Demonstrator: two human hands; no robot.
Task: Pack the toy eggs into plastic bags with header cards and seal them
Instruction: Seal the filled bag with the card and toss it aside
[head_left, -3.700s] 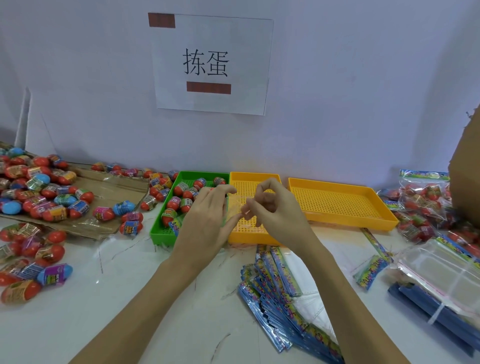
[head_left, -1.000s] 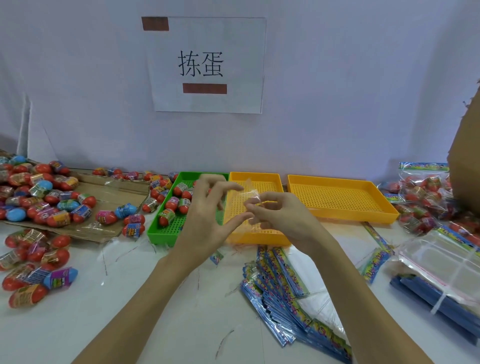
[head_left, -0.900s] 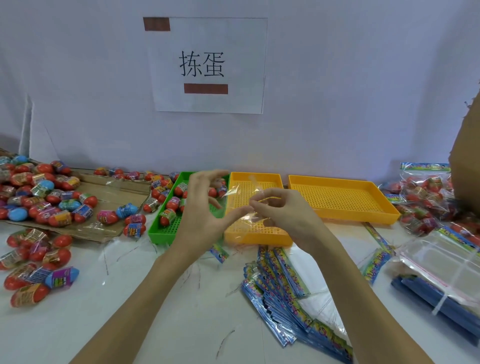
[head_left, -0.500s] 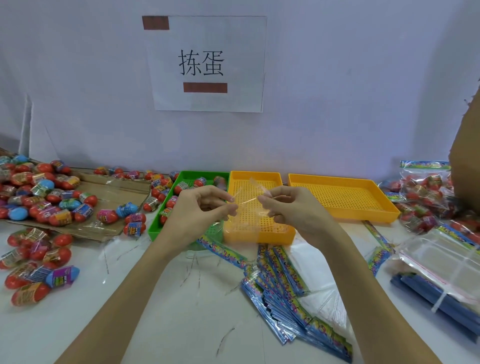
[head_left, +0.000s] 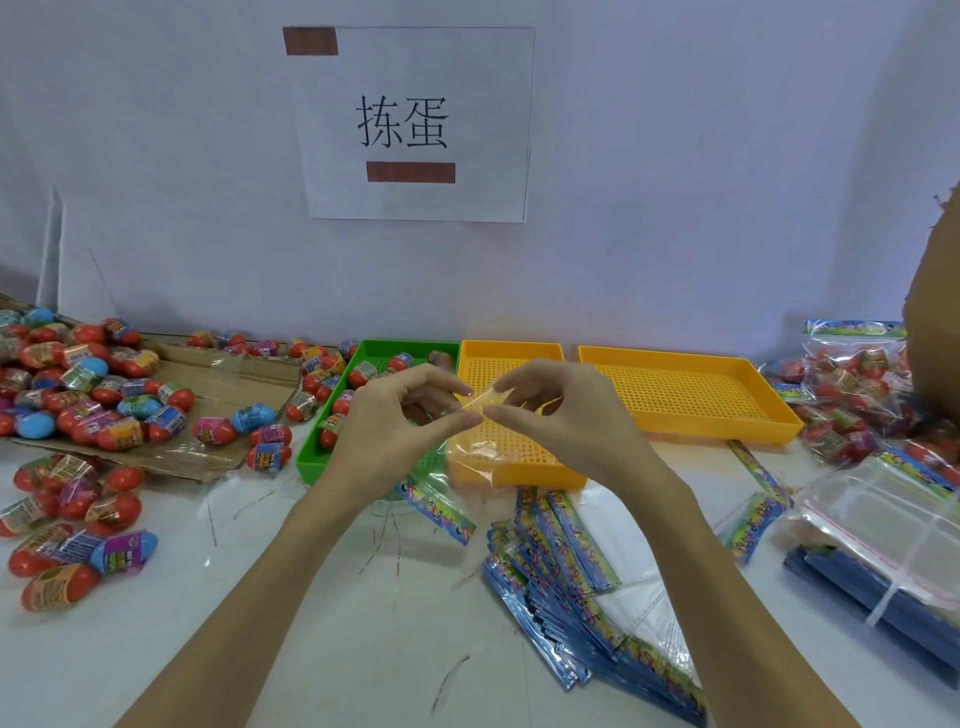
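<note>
Both hands are raised over the trays and share one clear plastic bag. My left hand pinches its top edge between thumb and fingers. My right hand pinches the same edge just to the right. The bag hangs down from them, and its colourful header card trails near the table. Toy eggs in red and blue lie heaped at the left, with a few in the green tray.
Two yellow perforated trays stand behind my hands. A fanned stack of flat bags with header cards lies at centre right. Packed bags of eggs and a pile of clear bags sit at the right. Cardboard lies under the left heap.
The hands have closed in on each other, now pinching the bag's top edge side by side. The bag has unfolded and hangs lower, its header card reaching the table.
</note>
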